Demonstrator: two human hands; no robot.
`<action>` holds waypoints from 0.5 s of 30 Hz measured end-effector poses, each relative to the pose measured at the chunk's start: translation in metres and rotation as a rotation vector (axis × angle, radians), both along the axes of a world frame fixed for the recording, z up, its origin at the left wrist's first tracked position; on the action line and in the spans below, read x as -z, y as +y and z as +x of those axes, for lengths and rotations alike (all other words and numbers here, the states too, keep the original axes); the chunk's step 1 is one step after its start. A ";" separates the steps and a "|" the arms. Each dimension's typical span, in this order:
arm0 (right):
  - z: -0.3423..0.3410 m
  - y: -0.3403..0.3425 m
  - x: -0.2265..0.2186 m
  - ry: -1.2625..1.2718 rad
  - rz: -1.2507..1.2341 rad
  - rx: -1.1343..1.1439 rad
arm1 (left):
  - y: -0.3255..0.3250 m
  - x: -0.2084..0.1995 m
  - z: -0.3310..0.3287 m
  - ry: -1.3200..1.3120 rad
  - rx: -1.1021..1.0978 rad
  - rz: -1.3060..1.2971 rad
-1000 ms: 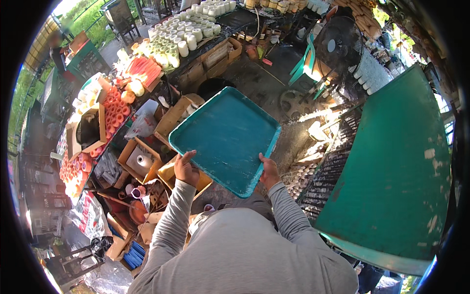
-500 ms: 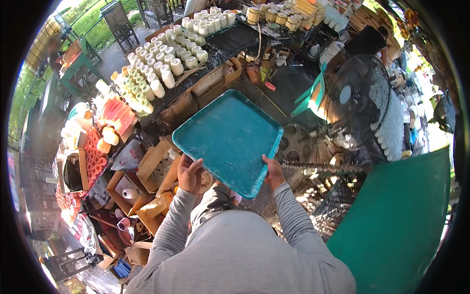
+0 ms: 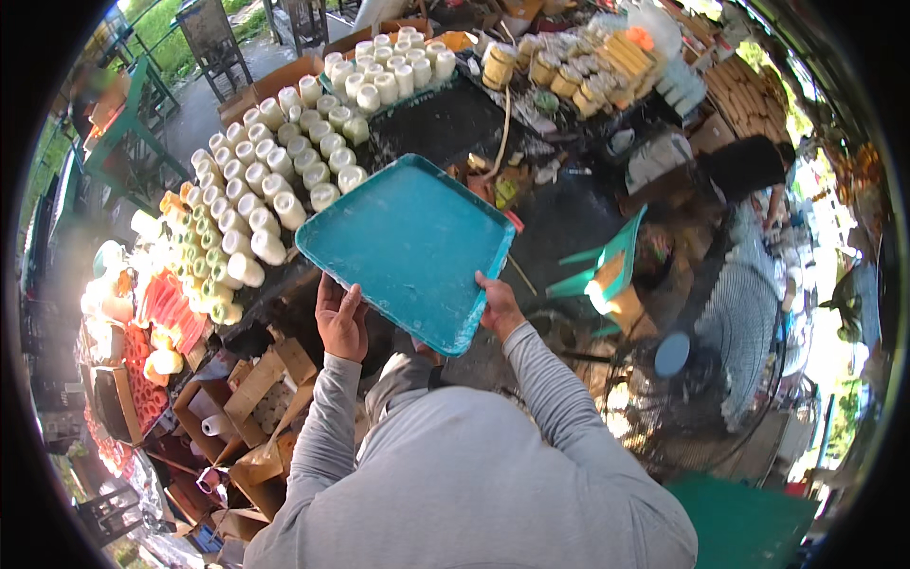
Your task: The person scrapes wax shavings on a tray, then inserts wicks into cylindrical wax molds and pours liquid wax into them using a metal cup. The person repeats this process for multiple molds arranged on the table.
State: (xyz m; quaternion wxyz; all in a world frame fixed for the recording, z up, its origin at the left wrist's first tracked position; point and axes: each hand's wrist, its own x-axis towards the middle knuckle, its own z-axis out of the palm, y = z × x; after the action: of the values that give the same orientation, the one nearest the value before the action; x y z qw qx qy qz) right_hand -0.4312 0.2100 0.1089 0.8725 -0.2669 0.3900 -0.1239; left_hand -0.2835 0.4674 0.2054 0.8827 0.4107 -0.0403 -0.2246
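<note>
A teal rectangular tray [image 3: 408, 251] with a raised rim and whitish smears is held out in front of me, with nothing on it. My left hand [image 3: 341, 321] grips its near left edge, thumb up by the rim and fingers beneath. At the near right side, my right hand [image 3: 500, 305] closes on the rim, its thumb on top and its other fingers partly hidden. Just past the tray's left corner stand rows of pale whitish cylinders [image 3: 275, 156] on a dark table [image 3: 417, 123].
Opened cardboard boxes [image 3: 251, 394] crowd the floor at my left. On the right are a black pedestal fan [image 3: 673, 354], a green plastic chair [image 3: 607, 261] and a green panel [image 3: 739, 522]. Tied yellowish bundles [image 3: 569, 71] lie at the far right of the table. Another person [image 3: 744, 171] is bent over nearby.
My hands have carried the tray forward and a little left, closer to the table with the cylinders. The view has turned, and the fan and green panel now sit lower.
</note>
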 end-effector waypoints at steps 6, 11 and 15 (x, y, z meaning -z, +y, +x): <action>0.107 -0.106 0.022 0.040 -0.020 0.096 | -0.103 0.027 0.099 -0.035 -0.004 0.369; 0.153 -0.187 0.072 0.085 -0.018 0.076 | -0.181 0.062 0.147 -0.194 0.083 0.768; 0.172 -0.245 0.100 0.100 -0.029 -0.071 | -0.235 0.096 0.189 -0.196 0.143 1.046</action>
State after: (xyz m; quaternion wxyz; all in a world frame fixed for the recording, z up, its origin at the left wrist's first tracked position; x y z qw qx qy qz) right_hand -0.2589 -0.0347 0.0085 0.8517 -0.2990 0.4218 -0.0852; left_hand -0.0949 0.2323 0.1098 0.5347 0.8110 -0.0331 -0.2349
